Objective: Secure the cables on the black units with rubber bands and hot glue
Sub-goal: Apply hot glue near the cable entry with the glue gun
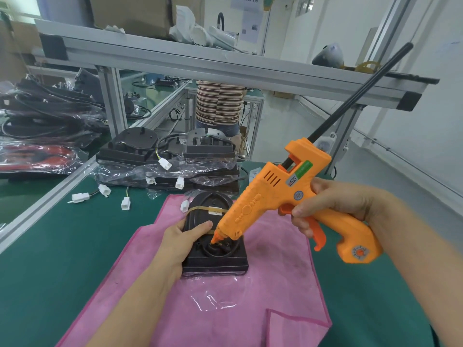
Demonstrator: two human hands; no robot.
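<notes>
Right hand (pixel 333 204): wrapped round the grip of an orange glue gun (pixel 295 196), fingers on the trigger, nozzle tip touching the coiled cable (pixel 220 249) on a black unit (pixel 215 261); a black glue stick (pixel 350 96) juts from the gun's rear. Left hand (pixel 180 239): clasping the unit's left side, thumb on top beside the nozzle; a rubber band (pixel 200 209) crosses the unit's far half. Unit: lying on a pink cloth (pixel 275 284) mid-desk (pixel 62 246); further black units (pixel 170 156) in clear bags, with white connectors (pixel 80 197), toward the desk's far edge.
</notes>
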